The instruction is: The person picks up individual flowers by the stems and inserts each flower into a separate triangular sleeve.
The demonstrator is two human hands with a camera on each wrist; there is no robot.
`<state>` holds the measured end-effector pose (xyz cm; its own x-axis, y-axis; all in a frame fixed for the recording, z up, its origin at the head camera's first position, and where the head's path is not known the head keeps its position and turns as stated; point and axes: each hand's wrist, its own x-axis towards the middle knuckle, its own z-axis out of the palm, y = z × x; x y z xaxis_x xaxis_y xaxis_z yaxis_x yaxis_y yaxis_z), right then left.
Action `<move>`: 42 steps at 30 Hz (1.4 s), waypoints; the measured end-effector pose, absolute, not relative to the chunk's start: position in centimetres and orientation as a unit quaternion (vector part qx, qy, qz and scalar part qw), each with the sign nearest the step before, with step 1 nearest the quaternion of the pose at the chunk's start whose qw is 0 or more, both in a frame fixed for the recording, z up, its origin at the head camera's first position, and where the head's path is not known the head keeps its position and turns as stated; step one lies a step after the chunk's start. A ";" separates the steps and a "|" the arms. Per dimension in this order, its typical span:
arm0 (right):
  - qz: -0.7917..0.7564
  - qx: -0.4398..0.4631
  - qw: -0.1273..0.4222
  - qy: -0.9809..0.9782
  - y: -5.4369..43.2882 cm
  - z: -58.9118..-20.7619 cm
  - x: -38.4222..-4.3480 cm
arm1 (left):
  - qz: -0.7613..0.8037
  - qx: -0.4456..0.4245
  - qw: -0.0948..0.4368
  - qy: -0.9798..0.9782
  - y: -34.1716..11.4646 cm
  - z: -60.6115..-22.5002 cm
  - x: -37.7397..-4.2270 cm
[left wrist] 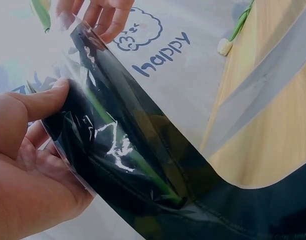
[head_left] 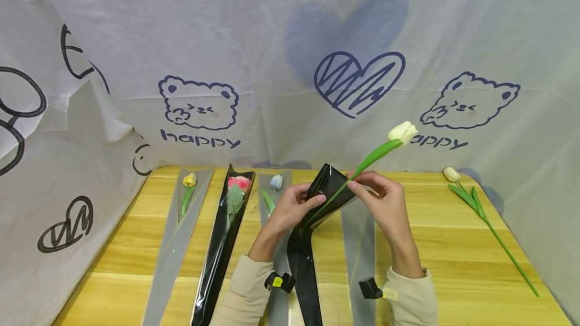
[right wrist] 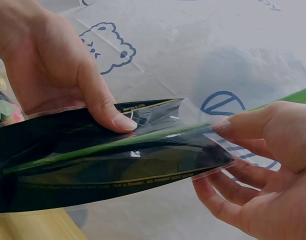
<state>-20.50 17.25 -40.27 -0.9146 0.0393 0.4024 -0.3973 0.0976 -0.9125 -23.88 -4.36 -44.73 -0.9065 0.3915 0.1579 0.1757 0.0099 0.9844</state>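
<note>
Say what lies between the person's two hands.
The upper end of the black sleeve and the stem of the white tulip lie between left hand and right hand, as the head view shows.

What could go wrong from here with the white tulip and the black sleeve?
The stem might catch, since the black sleeve bends near the stem's lower tip. The leaf, outside the sleeve's opening, could crumple if pushed in.

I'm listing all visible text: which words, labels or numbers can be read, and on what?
"happy": cloth backdrop, under the left bear drawing.
"happy": again, under the right bear drawing, partly hidden in the head view.
"flower so sweet and": black sleeve; its remaining lettering is too blurred.
</note>
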 end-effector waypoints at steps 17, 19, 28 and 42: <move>0.605 0.133 0.109 -0.777 17.7 -40.4 -20.2 | 0.650 0.230 0.084 0.720 -4.2 -44.5 -23.6; 0.594 0.127 0.109 -0.787 17.6 -40.3 -20.2 | 0.647 0.234 0.081 0.721 -4.3 -44.5 -23.5; 0.584 0.104 0.103 -0.799 17.1 -40.1 -20.1 | 0.648 0.246 0.077 0.717 -4.2 -44.4 -23.3; 0.564 0.081 0.074 -0.819 17.2 -40.0 -19.9 | 0.642 0.248 0.081 0.720 -4.0 -44.2 -23.1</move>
<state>-19.89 17.20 -40.03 -0.9758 -0.0492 0.2129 -0.2164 0.3513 -0.9109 -23.11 -4.04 -44.21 -0.8637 0.4618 0.2020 0.2533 0.0513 0.9660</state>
